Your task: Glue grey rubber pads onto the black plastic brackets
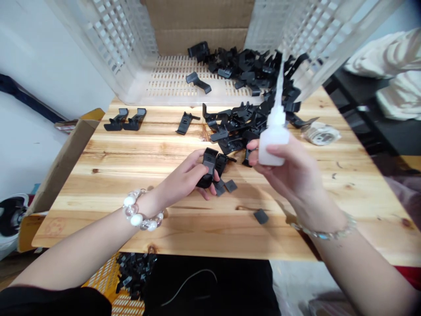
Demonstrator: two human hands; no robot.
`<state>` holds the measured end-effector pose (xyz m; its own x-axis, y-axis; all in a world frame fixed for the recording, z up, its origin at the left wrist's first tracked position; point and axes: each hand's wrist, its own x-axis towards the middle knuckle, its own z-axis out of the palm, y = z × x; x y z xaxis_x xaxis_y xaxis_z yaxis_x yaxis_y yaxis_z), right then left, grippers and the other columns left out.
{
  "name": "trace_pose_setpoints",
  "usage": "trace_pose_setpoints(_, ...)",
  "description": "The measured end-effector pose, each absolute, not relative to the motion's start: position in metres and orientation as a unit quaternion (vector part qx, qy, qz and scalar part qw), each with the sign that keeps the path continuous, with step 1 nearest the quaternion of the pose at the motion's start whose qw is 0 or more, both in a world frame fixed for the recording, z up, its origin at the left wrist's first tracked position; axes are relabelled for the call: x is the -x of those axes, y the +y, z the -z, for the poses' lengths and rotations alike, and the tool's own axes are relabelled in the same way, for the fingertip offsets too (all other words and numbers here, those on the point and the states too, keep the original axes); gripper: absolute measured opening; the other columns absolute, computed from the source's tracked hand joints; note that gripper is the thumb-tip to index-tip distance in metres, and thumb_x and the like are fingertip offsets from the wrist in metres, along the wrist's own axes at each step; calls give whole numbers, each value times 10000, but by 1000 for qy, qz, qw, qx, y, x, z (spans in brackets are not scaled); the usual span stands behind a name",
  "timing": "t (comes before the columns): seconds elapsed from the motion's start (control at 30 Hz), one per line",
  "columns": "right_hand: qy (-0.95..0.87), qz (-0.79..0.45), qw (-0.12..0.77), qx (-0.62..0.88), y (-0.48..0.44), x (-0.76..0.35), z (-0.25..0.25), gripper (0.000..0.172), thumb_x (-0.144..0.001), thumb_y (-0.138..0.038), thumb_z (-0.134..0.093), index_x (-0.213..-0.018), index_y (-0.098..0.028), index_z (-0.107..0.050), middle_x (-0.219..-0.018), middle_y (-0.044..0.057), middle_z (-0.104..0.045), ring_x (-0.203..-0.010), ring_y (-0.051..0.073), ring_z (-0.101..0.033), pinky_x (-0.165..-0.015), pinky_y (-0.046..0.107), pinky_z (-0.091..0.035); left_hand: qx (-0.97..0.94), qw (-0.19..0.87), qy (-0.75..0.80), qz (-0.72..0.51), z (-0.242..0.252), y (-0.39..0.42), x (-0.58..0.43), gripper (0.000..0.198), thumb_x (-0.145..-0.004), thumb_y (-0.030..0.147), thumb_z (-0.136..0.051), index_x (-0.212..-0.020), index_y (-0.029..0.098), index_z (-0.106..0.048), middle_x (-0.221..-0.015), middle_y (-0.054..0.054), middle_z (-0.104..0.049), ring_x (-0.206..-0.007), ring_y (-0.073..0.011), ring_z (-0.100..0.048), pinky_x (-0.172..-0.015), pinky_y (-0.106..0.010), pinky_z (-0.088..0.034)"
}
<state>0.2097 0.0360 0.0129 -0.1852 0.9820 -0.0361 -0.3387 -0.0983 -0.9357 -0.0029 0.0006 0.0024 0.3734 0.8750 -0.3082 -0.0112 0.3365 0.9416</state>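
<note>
My left hand (pixel 187 175) is closed around a black plastic clip (pixel 209 163) above the middle of the wooden table. My right hand (pixel 289 171) grips a white squeeze bottle (pixel 274 142), held upright with its long thin nozzle pointing up. Just below the left fingers lie small dark square pads (pixel 231 186), and one more pad (pixel 261 216) sits apart, nearer the front edge. Another black clip lies on the table right behind the held one, partly hidden by it. A heap of similar black clips (pixel 243 116) spreads behind both hands.
A white plastic crate (pixel 138 94) with more black parts (pixel 243 63) stands at the back of the table (pixel 108 188). Two clips (pixel 125 120) sit at the left, a single clip (pixel 187 123) nearer the middle. A tape roll (pixel 320 134) lies at right. Below is a yellow basket (pixel 123 305).
</note>
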Motion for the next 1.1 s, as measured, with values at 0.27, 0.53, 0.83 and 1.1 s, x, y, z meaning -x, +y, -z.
trace_pose_setpoints(0.27, -484, -675, 396, 391, 18, -191, 4, 247, -687, -243, -798, -842, -191, -614, -667, -30, -578, -546, 83, -473, -499, 241, -366, -480, 698, 417, -330, 1, -3, 1, 431, -932, 207, -477, -1341, 182, -340, -933, -58, -641, -714, -171, -700, -636, -316, -613)
trace_pose_setpoints(0.53, -671, -442, 377, 461, 11, -186, 7, 137, -745, -269, -751, -833, -186, -686, -798, 14, -630, -769, 165, -566, -688, 316, -428, -469, 729, 370, -334, 9, -5, 0, 449, -937, 239, -530, -1357, 239, -371, -955, -42, -673, -827, -189, -714, -757, -349, -616)
trace_pose_setpoints(0.83, -636, -413, 455, 466, 17, -193, 4, 117, -762, -254, -733, -795, -194, -638, -904, 27, -641, -822, 176, -592, -737, 328, -458, -469, 738, 377, -305, 6, -6, 1, 507, -930, 227, -520, -1413, 190, -371, -992, -90, -696, -788, -189, -720, -714, -321, -605)
trace_pose_setpoints(1.1, -660, -399, 412, 485, 14, -190, 5, 106, -775, -244, -715, -847, -188, -662, -804, 2, -672, -747, 159, -596, -675, 299, -452, -465, 739, 398, -280, 4, -7, -2, 535, -939, 202, -469, -1449, 171, -311, -1034, -109, -700, -766, -172, -725, -691, -291, -609)
